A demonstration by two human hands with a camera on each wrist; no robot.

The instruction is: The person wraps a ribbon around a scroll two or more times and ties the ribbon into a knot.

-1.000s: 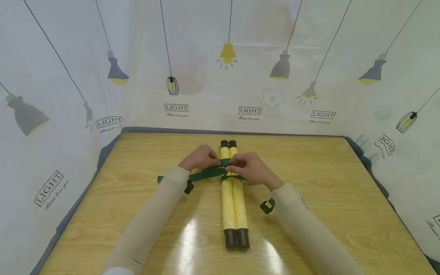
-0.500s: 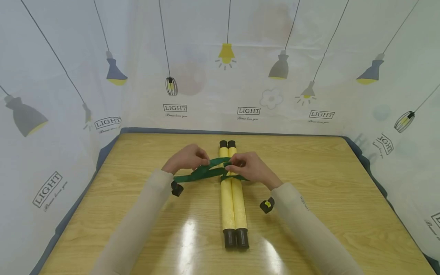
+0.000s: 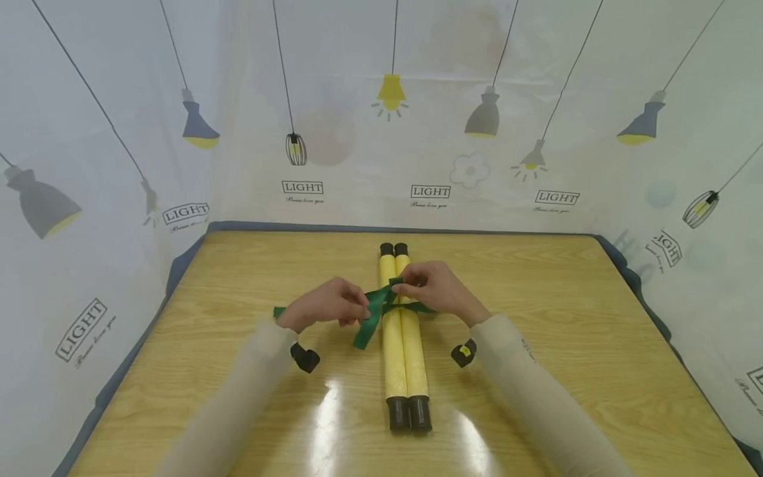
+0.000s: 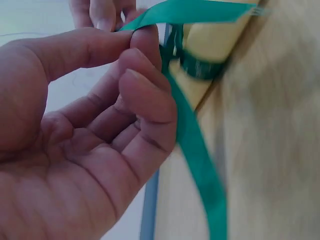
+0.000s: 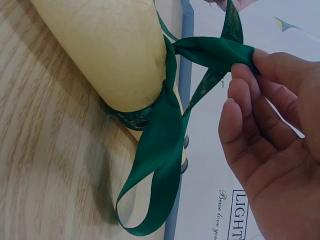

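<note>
Two pale yellow rods [image 3: 402,351] with dark end caps lie side by side, lengthwise on the table. A green ribbon [image 3: 371,321] wraps around both of them near their middle. To the left of the rods, my left hand [image 3: 330,305] pinches one stretch of ribbon between thumb and forefinger, and a short free end hangs below. Over the rods, my right hand [image 3: 438,289] pinches another part. The right wrist view shows this ribbon [image 5: 155,135] folded, with a loop hanging beside the rod [image 5: 110,50]. In the left wrist view, a ribbon tail [image 4: 200,165] runs past the fingers.
The wood-grain table [image 3: 536,278] is bordered by a white sheet [image 3: 352,132] printed with lamps. Below each sleeve cuff sits a small black wrist device, left [image 3: 306,360] and right [image 3: 463,354]. A ribbon end [image 3: 279,311] shows behind the left wrist.
My left hand has moved left from the rods, then toward me, bringing a ribbon end that now hangs in front of it. My right hand has stayed nearly in place.
</note>
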